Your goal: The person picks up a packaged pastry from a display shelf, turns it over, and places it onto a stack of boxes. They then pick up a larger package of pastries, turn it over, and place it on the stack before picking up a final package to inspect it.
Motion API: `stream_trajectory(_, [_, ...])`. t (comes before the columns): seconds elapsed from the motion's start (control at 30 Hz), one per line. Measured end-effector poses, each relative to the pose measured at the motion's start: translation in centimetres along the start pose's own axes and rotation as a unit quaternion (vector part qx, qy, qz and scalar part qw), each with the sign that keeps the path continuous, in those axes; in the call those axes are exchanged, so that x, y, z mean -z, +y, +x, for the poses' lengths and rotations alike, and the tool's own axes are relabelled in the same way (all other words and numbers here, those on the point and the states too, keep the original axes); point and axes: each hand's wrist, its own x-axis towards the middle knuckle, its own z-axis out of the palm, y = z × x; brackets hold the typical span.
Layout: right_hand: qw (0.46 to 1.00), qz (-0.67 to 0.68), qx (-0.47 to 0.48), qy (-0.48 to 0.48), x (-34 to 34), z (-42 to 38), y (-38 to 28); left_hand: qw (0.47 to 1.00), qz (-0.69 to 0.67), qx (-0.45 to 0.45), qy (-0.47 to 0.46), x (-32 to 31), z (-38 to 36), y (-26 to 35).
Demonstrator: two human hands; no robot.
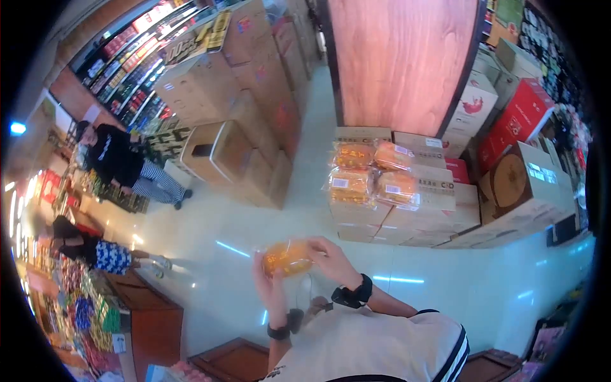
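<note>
A packaged bread (286, 257), golden-orange inside clear shiny wrap, is held up between both hands in front of my body. My left hand (270, 288) grips its left end, with the thumb on the near side. The fingers of my right hand (330, 256) close on its right end. Several similar wrapped breads (352, 181) lie grouped on top of the cardboard boxes (417, 219) ahead and to the right, apart from my hands. White labels show on some of them. The print on the held pack is too blurred to read.
Tall stacked cartons (235, 83) stand ahead left, with a phone-like dark object (203, 150) on a lower one. A wooden panel (401, 63) rises behind the breads. Two people (118, 156) are at the left near stocked shelves. A brown wooden counter (153, 331) stands near left.
</note>
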Motion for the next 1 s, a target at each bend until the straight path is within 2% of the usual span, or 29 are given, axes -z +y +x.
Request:
stream_trajectory(0.1, [0.999, -0.015, -0.012, 0.047, 0.9, 1.4, 0.8, 0.998, -0.021, 0.012, -0.059, -0.1, 3.4, 0.5])
stream_trajectory(0.2, [0.994, 0.040, 0.005, 0.106, 0.5, 2.7, -0.2, 0.992, -0.058, 0.009, -0.111, 0.4, 6.3, 0.3])
stream_trajectory(0.33, [0.984, -0.012, 0.071, 0.163, -1.3, 5.6, -1.2, 0.978, -0.080, -0.015, -0.191, 1.8, 11.4, 0.7])
stream_trajectory(0.53, [0.958, -0.093, 0.088, 0.256, -4.2, 7.9, -1.1, 0.956, -0.070, -0.044, -0.280, 3.7, 17.1, -0.8])
stream_trajectory(0.63, [0.964, -0.050, 0.055, 0.255, -5.3, 7.6, -1.2, 0.949, -0.096, -0.018, -0.300, 3.8, 18.2, -1.1])
stream_trajectory(0.73, [0.956, -0.035, 0.025, 0.291, -4.8, 7.7, -1.7, 0.942, -0.126, -0.011, -0.311, 2.2, 19.0, -1.3])
stream_trajectory(0.87, [0.946, -0.020, 0.079, 0.313, -0.7, 8.4, -2.0, 0.920, -0.155, 0.004, -0.359, -1.6, 20.9, -0.4])
stream_trajectory(0.93, [0.934, -0.023, 0.078, 0.347, 1.5, 9.3, -3.5, 0.907, -0.181, -0.025, -0.378, -4.3, 22.3, -1.1])
stream_trajectory(1.0, [0.936, -0.046, 0.089, 0.337, 4.0, 10.5, -5.6, 0.895, -0.197, -0.047, -0.397, -7.4, 23.5, -1.1])
